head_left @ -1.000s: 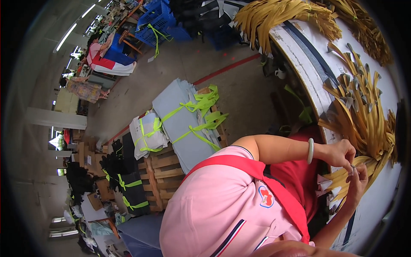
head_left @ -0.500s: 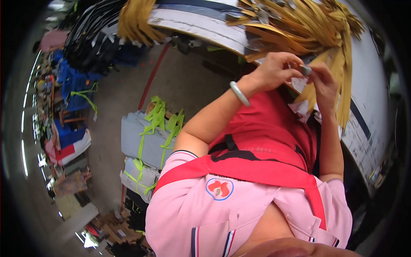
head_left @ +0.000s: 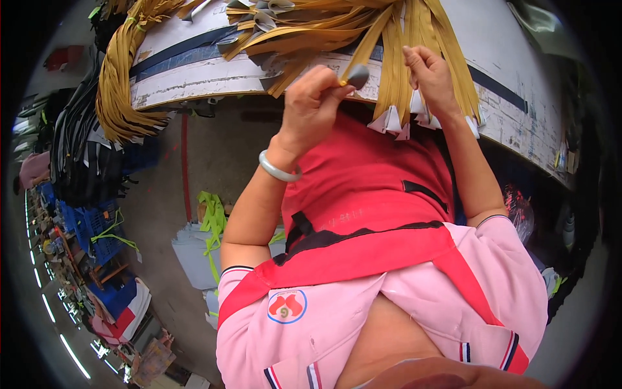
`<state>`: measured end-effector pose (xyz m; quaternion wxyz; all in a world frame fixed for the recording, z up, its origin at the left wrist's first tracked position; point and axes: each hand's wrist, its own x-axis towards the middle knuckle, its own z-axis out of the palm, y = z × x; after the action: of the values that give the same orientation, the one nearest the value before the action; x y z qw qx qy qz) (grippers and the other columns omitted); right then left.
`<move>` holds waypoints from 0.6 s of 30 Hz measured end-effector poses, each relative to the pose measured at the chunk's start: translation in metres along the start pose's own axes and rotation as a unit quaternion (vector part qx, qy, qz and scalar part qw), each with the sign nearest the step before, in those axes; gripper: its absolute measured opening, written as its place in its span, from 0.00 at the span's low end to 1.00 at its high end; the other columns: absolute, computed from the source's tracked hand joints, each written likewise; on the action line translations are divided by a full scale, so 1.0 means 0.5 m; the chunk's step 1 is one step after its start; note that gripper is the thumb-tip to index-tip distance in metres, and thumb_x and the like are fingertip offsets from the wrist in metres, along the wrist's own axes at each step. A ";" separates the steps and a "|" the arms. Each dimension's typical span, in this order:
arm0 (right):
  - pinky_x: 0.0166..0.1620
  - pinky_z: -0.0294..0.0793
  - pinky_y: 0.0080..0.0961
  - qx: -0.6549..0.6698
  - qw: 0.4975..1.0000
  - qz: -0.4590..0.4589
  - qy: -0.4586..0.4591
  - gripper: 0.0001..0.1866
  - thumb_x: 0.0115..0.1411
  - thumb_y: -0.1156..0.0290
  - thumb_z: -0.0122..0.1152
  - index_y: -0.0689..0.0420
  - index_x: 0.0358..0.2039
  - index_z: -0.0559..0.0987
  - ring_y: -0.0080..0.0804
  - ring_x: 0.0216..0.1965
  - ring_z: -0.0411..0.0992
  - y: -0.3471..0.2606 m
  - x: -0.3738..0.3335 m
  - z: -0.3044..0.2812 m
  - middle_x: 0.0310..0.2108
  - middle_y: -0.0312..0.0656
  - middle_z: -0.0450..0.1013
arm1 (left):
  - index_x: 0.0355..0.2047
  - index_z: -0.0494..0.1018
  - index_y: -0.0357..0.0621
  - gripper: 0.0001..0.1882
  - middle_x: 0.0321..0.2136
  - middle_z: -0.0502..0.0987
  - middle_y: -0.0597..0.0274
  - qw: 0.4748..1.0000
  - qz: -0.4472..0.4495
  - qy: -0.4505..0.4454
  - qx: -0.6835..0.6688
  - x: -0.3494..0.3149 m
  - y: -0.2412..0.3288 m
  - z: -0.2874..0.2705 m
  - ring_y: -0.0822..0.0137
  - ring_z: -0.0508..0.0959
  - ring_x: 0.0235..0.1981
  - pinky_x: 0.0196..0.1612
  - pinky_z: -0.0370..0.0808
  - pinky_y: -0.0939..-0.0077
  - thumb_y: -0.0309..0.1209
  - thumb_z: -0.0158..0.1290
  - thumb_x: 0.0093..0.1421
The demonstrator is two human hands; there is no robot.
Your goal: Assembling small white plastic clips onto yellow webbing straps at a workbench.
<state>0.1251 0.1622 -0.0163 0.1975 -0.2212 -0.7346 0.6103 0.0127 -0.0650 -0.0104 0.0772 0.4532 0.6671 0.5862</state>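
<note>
My left hand (head_left: 312, 104) pinches the end of a long yellow zipper (head_left: 370, 43), close to its blurred grey end tab (head_left: 357, 76). The zipper runs up from my fingertips into the bunch on the table. On the right, my right hand (head_left: 430, 76) is raised in front of the hanging strips with its fingers curled together; whatever it may hold is hidden. Between and behind my hands lies a thick bunch of yellow zippers (head_left: 324, 32), several with white folded ends (head_left: 387, 122) hanging over the table edge.
The white, scuffed table (head_left: 194, 87) curves across the top, with a dark band on it. Another tied yellow bundle (head_left: 120, 78) hangs over its left side, beside black strips (head_left: 78, 136). Grey stacks (head_left: 194, 253) with green ties stand on the floor at left.
My hands were close together at a small grey piece; now they are apart. The left has moved left with the zipper end. The whole view has shifted, showing more of the table.
</note>
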 end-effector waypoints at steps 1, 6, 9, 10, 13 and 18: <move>0.19 0.59 0.14 0.056 0.997 0.021 0.040 0.18 0.67 0.57 0.56 0.58 0.26 0.76 0.13 0.15 0.59 0.026 0.010 -0.043 0.16 0.28 0.64 | 0.25 0.69 0.38 0.09 0.18 0.69 0.66 0.991 -0.085 0.049 -0.092 0.003 0.004 -0.017 0.75 0.71 0.18 0.21 0.65 0.79 0.22 0.58 0.60; 0.21 0.58 0.13 0.029 0.998 0.029 0.049 0.19 0.67 0.55 0.57 0.58 0.26 0.77 0.12 0.16 0.59 0.007 -0.020 -0.134 0.16 0.28 0.64 | 0.40 0.69 0.40 0.06 0.28 0.75 0.61 0.872 -0.135 0.338 -0.327 0.071 -0.093 -0.228 0.67 0.77 0.25 0.26 0.78 0.72 0.29 0.51 0.67; 0.22 0.58 0.12 -0.049 0.998 0.048 0.011 0.19 0.66 0.55 0.57 0.58 0.27 0.77 0.11 0.17 0.60 -0.002 -0.052 -0.135 0.17 0.28 0.65 | 0.43 0.70 0.41 0.07 0.28 0.76 0.61 0.894 -0.155 0.358 -0.220 0.066 -0.088 -0.232 0.68 0.79 0.27 0.29 0.78 0.77 0.26 0.51 0.66; 0.22 0.58 0.13 -0.085 0.996 0.022 0.002 0.19 0.66 0.55 0.57 0.58 0.27 0.77 0.12 0.17 0.60 0.002 -0.061 -0.136 0.17 0.28 0.65 | 0.42 0.71 0.40 0.07 0.29 0.77 0.61 0.921 -0.153 0.295 -0.204 0.060 -0.093 -0.201 0.70 0.79 0.27 0.29 0.78 0.78 0.25 0.52 0.65; 0.23 0.61 0.17 -0.158 0.987 0.006 -0.029 0.18 0.66 0.58 0.58 0.60 0.29 0.79 0.15 0.18 0.62 -0.017 -0.100 -0.115 0.17 0.31 0.67 | 0.40 0.75 0.38 0.06 0.29 0.77 0.64 0.967 -0.170 0.109 -0.158 0.015 -0.059 -0.061 0.76 0.77 0.27 0.30 0.75 0.83 0.23 0.55 0.63; 0.30 0.72 0.27 -0.253 0.937 0.124 -0.208 0.15 0.62 0.60 0.61 0.61 0.36 0.80 0.34 0.23 0.73 -0.019 -0.179 -0.059 0.21 0.44 0.74 | 0.39 0.77 0.37 0.08 0.33 0.76 0.60 0.990 -0.079 -0.109 -0.033 -0.051 -0.032 0.081 0.72 0.77 0.30 0.33 0.74 0.82 0.18 0.56 0.58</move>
<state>0.2146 0.1340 -0.0034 -0.0995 -0.2209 -0.8564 0.4558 0.0451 -0.0523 -0.0470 0.2104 0.4573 0.6691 0.5468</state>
